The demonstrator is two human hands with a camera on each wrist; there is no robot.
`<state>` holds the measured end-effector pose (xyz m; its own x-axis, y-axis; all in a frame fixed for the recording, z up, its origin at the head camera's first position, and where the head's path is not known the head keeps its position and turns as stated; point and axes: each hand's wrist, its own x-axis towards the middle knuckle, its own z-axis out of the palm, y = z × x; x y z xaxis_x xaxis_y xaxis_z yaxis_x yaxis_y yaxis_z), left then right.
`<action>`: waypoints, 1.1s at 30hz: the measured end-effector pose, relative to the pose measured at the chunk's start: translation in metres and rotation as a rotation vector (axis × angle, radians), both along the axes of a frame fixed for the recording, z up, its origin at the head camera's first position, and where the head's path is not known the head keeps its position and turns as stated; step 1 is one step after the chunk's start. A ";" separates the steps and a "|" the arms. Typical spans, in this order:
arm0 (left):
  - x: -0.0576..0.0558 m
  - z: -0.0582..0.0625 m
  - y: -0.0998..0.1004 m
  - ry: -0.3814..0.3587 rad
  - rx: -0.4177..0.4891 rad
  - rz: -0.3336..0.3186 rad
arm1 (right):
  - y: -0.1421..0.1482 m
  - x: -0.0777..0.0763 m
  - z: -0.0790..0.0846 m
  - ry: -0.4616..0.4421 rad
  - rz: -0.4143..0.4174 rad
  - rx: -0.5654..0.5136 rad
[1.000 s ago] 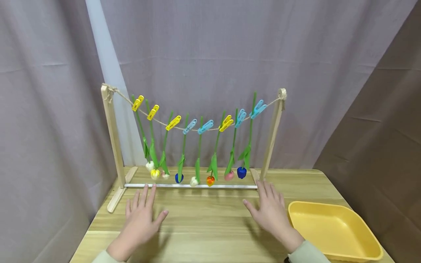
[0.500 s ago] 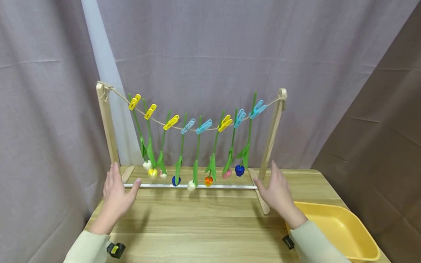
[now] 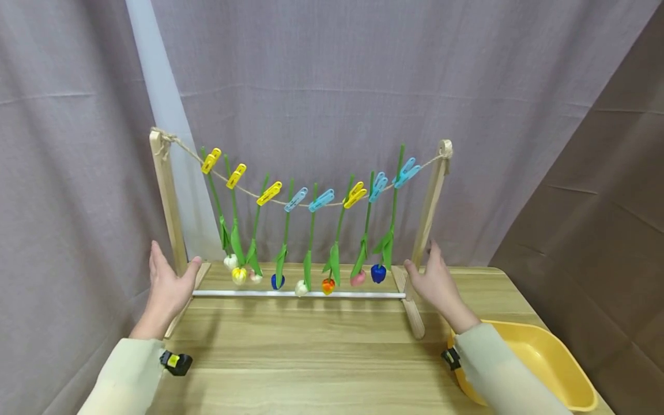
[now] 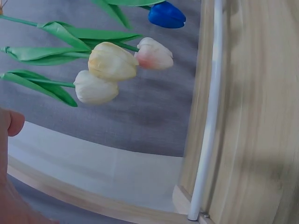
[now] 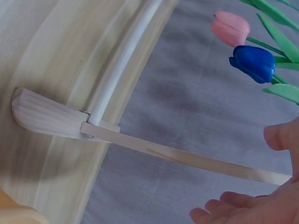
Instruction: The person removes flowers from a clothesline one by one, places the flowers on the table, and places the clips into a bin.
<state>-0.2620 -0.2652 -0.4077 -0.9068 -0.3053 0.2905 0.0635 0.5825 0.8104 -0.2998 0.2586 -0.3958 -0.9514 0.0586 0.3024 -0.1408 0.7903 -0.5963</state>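
While 8 tulips (image 3: 328,286) hang clipped | rack (image 3: 169,202) stands between 2 hands (image 3: 168,291) (image 3: 437,283)

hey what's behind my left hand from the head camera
Behind the left hand, the wooden left post rises, with bits of its foot showing. Gray curtain hangs farther back. The hand covers the post's lower end and part of the foot.
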 end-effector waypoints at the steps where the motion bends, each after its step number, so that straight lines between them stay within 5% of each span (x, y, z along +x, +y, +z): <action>1: 0.000 0.000 0.000 -0.008 0.002 -0.004 | 0.000 -0.001 0.000 -0.002 0.003 -0.008; 12: -0.004 -0.001 -0.006 0.028 -0.019 -0.064 | 0.003 -0.009 0.003 0.011 0.029 -0.060; 20: -0.010 -0.001 -0.008 0.098 0.015 -0.044 | 0.002 -0.013 0.003 0.026 0.044 -0.052; 33: -0.006 0.001 -0.006 0.101 0.014 -0.043 | 0.004 -0.011 0.003 -0.006 0.058 -0.052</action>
<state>-0.2684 -0.2710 -0.4067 -0.8853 -0.2714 0.3775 0.1703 0.5662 0.8065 -0.3111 0.2626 -0.3928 -0.9553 0.0190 0.2949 -0.1818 0.7491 -0.6371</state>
